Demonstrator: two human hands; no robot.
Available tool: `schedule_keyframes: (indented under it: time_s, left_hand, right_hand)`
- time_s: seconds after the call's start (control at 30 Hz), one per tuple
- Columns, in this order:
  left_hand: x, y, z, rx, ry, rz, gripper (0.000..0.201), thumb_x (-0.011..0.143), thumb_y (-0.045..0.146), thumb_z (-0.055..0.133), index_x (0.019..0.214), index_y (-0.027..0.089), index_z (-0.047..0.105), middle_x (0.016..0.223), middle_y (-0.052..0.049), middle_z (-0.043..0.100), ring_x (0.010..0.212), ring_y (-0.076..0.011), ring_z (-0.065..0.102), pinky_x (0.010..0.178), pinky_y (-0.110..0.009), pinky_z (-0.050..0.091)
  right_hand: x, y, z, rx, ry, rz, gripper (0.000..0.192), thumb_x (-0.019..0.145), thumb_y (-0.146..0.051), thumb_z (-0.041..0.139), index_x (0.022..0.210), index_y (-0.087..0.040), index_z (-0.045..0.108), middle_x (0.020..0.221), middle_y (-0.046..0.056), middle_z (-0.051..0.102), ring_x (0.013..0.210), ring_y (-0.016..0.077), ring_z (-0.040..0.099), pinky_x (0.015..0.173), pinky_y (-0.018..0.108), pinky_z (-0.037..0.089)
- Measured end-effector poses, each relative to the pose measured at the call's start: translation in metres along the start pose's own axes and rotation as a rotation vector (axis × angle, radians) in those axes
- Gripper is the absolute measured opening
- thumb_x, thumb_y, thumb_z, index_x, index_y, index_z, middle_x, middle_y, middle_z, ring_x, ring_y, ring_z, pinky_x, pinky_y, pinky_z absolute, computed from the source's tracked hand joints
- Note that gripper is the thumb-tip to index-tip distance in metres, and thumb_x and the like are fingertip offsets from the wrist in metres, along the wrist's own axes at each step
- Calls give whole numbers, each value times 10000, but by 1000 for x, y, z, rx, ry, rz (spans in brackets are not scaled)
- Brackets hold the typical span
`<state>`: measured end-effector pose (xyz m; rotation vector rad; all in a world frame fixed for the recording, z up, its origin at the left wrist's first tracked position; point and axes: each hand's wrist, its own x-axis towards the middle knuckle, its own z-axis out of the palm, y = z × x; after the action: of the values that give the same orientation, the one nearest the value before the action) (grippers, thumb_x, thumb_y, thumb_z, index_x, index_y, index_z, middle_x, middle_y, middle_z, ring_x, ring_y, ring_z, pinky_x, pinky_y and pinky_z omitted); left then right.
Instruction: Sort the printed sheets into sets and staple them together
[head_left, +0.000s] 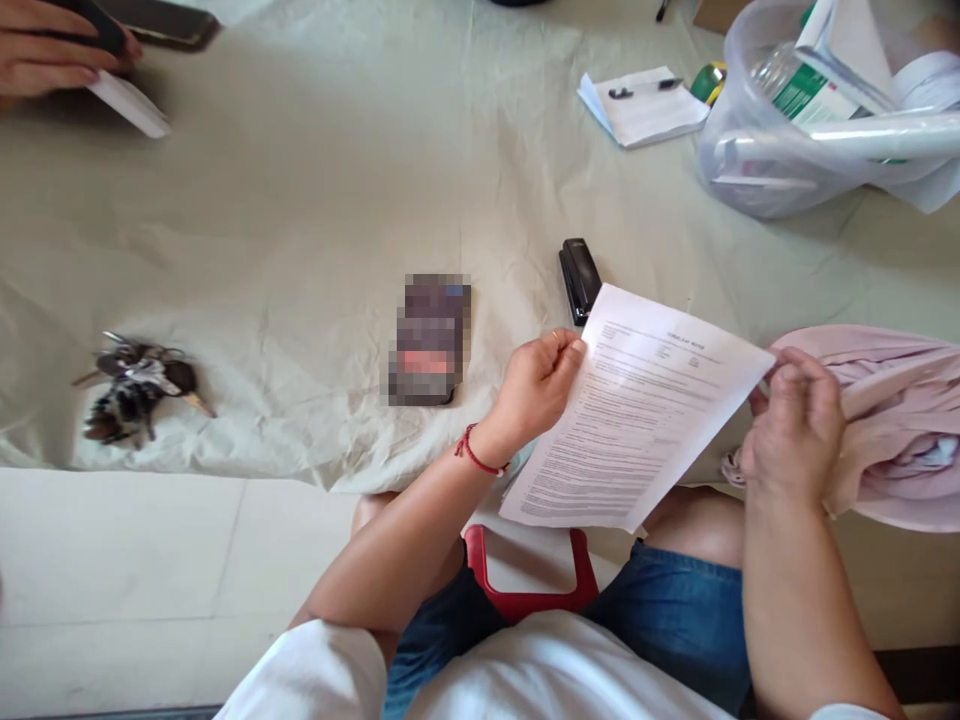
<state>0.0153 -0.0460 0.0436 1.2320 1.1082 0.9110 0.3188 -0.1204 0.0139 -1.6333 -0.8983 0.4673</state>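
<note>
Between my two hands hangs a printed sheet of paper [630, 420], tilted, in front of the table edge and above my lap. Its upper left edge is pinched by my left hand [541, 380], which wears a ring and has a red cord bracelet [480, 452] at the wrist. At the sheet's upper right corner, my right hand [796, 420] is closed on it between thumb and fingers. Just beyond the paper's top left corner lies a black stapler [580, 278], partly covered by it. A phone [431, 340] with a blurred-out screen lies left of my left hand.
A bunch of keys [139, 390] lies near the front left edge. A clear plastic tub [750, 170] holds a bottle and papers; beside it is a notepad [652, 115] with a pen. Pink cloth [900, 420] sits at right. Another person's hand [52, 50] is far left.
</note>
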Motion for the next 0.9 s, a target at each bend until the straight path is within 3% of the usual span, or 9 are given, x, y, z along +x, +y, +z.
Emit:
schedule_keyframes:
  time_s: [0.03, 0.07, 0.13, 0.23, 0.33, 0.53, 0.7, 0.8, 0.9]
  left_hand:
    - [1, -1, 0, -35, 27, -4, 267, 1091, 373, 596, 877, 225, 654, 774, -4, 627, 744, -171, 537, 728, -301, 458]
    - [2, -2, -1, -66, 55, -8, 273, 1093, 385, 607, 879, 224, 658, 785, -7, 633, 753, -171, 542, 735, -298, 469]
    - [5, -4, -2, -125, 103, -13, 284, 1096, 404, 624, 881, 222, 661, 806, -11, 643, 768, -170, 551, 754, -293, 488]
    - [12, -8, -3, -207, 142, -18, 275, 1104, 375, 624, 881, 216, 652, 837, -15, 652, 784, -162, 558, 772, -286, 492]
    - [18, -12, -5, -259, 203, -40, 272, 1109, 306, 599, 856, 210, 629, 839, -12, 637, 783, -153, 549, 765, -279, 480]
    - [24, -17, -8, -305, 359, -123, 243, 1099, 313, 613, 874, 221, 601, 834, 0, 613, 762, -142, 549, 724, -265, 474]
    - [21, -18, -4, -355, 274, -137, 319, 1074, 520, 656, 918, 244, 619, 895, -25, 701, 863, -182, 677, 811, -304, 568]
    - [17, -18, -1, -460, 130, -149, 410, 1040, 628, 677, 944, 231, 710, 978, -91, 799, 1009, -260, 773, 903, -378, 621]
    - [13, -19, -3, -517, -23, -212, 407, 970, 607, 777, 938, 201, 781, 1004, -139, 847, 1064, -326, 815, 936, -437, 640]
  right_hand:
    - [-5, 3, 2, 78, 53, 59, 405, 985, -612, 800, 1274, -332, 755, 1369, 120, 791, 1305, 350, 766, 1038, 526, 651]
    - [-10, 4, 6, 139, 26, 116, 414, 951, -647, 819, 1206, -323, 774, 1229, 101, 824, 1182, 339, 807, 947, 508, 678]
    - [-16, 0, 16, 217, -124, 198, 443, 923, -691, 831, 1131, -302, 798, 1093, 83, 845, 1070, 329, 828, 876, 501, 700]
    - [-16, -13, 29, 246, -333, 267, 458, 883, -684, 898, 1102, -288, 828, 1120, 77, 874, 1131, 340, 831, 976, 542, 709]
    - [-5, -26, 36, 223, -322, 284, 447, 768, -625, 1013, 1042, -312, 848, 1081, 50, 889, 1058, 342, 845, 1020, 576, 712]
    - [18, -24, 60, 230, -360, 246, 447, 710, -609, 1053, 958, -306, 837, 1016, 42, 885, 927, 315, 837, 903, 556, 733]
    - [20, -8, 69, 238, -282, 271, 414, 698, -558, 1047, 921, -287, 826, 967, 13, 878, 847, 272, 812, 846, 500, 721]
    - [22, -2, 64, 239, -243, 258, 369, 716, -518, 1031, 930, -293, 832, 974, 15, 877, 851, 270, 809, 840, 490, 717]
    - [26, 0, 60, 230, -247, 222, 322, 769, -512, 994, 957, -309, 828, 1007, 27, 879, 904, 299, 826, 867, 521, 724]
